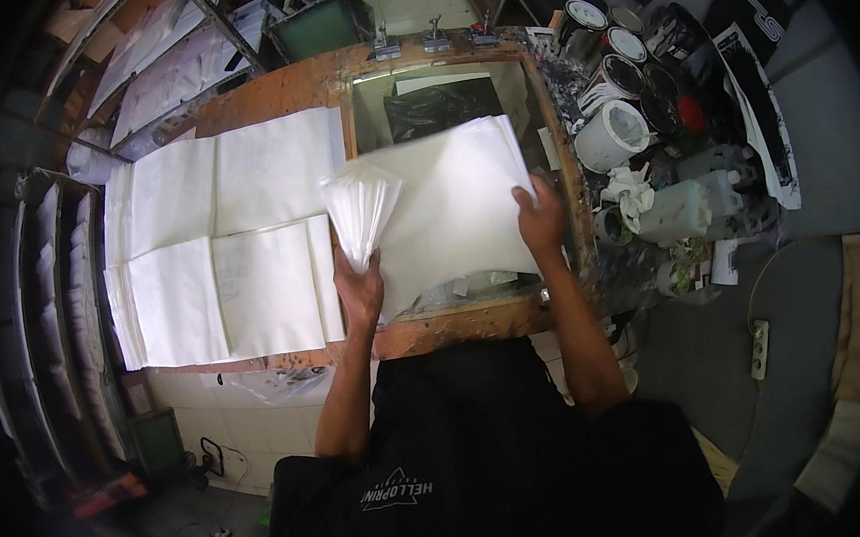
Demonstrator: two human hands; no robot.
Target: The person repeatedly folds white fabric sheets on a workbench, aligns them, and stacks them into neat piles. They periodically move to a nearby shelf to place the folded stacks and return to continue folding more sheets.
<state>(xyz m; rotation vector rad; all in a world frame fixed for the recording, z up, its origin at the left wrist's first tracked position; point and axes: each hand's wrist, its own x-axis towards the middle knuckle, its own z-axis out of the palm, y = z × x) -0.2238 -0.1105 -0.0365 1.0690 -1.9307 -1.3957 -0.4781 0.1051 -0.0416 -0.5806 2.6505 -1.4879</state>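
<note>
A stack of thin white sheets (456,207), perhaps paper or plastic bags, is held up between my hands over a wood-framed glass panel (534,82). My left hand (360,291) grips its left end, where the layers bunch and fan out. My right hand (541,216) is closed on the right edge, thumb on the near face. Part of the glass is hidden beneath the stack. To the left, more white sheets (277,289) lie in overlapping piles on the wooden table (307,84), close to my left hand.
Metal hinge clamps (436,41) line the table's far edge. Paint cans (624,75), a white bucket (612,136) and translucent jugs (680,206) crowd the right side. Racks of sheets (53,295) stand at far left. A power strip (759,350) lies at right.
</note>
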